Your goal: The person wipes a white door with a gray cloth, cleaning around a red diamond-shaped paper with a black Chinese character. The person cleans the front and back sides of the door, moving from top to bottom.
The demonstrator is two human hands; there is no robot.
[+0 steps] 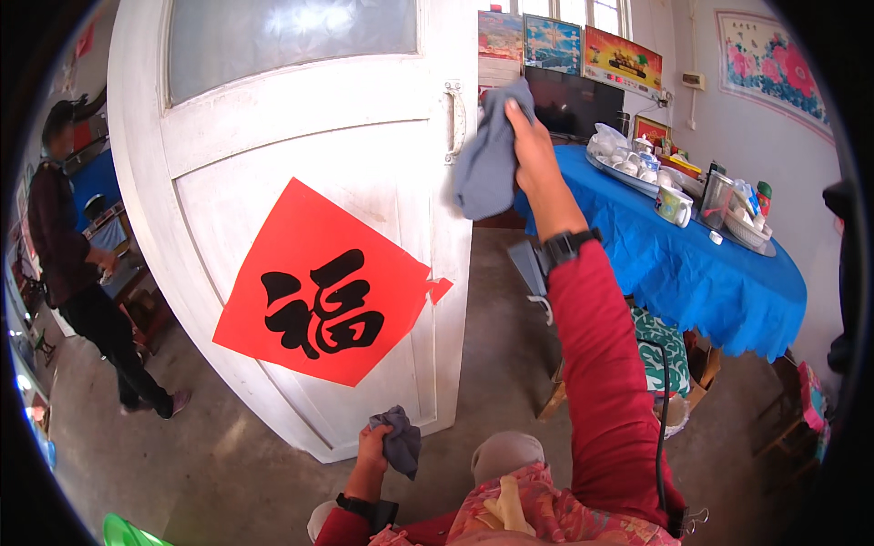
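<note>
A white wooden door (300, 150) with a frosted glass pane (293, 41) stands before me. My right hand (536, 147) is raised at the door's edge and holds a grey cloth (488, 160), which hangs beside the metal door handle (455, 123). Whether the cloth touches the door there I cannot tell. Low down, in front of the door's foot, my left hand (372, 447) grips a second, crumpled grey cloth (401, 440). A red paper diamond (273, 252) with a black character is stuck on the door panel, its right corner torn.
Right of the door stands a table with a blue cloth (628, 252), bearing a tray of cups (631, 170), a mug (674, 206) and a basket (748, 228). Behind is a television (573, 102). A person (75, 239) stands at left. A green plastic rim (130, 532) shows bottom left.
</note>
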